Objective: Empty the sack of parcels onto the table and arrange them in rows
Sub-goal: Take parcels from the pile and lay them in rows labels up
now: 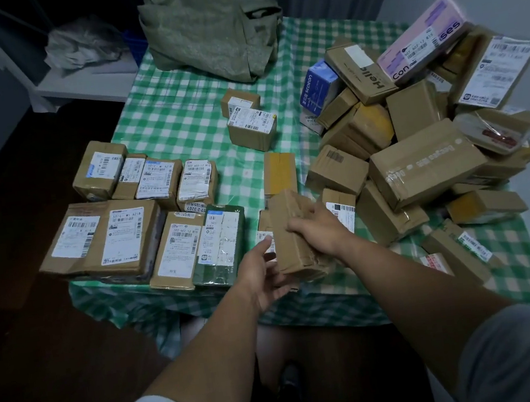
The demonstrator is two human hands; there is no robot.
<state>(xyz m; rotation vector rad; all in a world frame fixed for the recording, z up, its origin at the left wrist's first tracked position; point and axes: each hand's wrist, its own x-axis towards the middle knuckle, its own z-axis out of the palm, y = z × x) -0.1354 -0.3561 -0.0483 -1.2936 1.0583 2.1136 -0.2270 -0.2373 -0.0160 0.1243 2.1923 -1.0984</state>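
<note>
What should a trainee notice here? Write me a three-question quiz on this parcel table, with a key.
1. True or false: the sack lies on the far side of the table.
2. The left hand and right hand both hold: A) the sack, B) a brown parcel, C) a pink box.
3. What colour is the end parcel, rightmost in the near sorted row?
Key: 1 true; 2 B; 3 dark green.
</note>
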